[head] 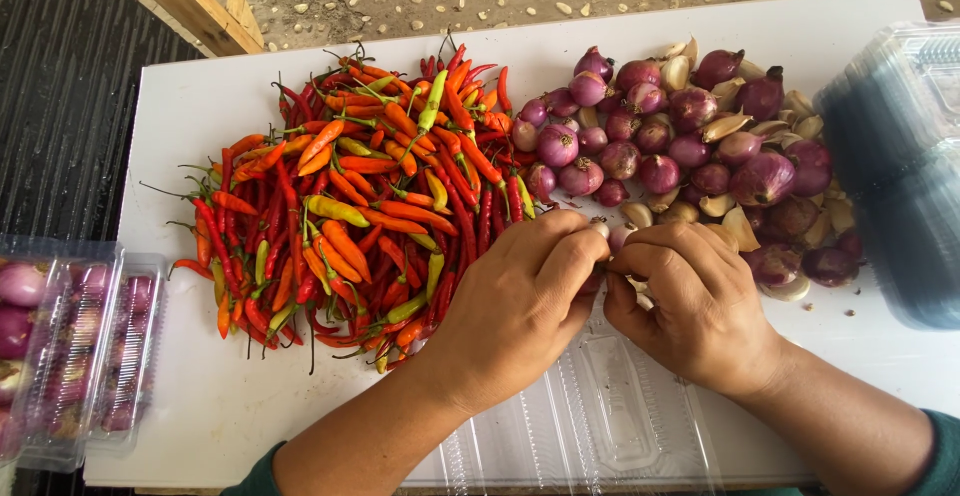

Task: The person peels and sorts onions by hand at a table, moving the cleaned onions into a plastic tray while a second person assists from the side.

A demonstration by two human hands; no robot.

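Both hands meet near the white table's [200, 396] front edge over an open clear plastic tray [610, 406]. The left hand [520, 301] and right hand [695, 306] pinch their fingertips on one garlic clove [600, 228]. Glossy chillies [350, 196] lie heaped left; round purple shallots [680, 146] crowd close behind.

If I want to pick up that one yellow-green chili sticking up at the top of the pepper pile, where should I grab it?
Probably pinch the yellow-green chili around its middle, coming straight down from above. It lies on top of the chili pile, long and thin, with its sides uncovered, so two fingers fit across it. Its thin stem could snap.
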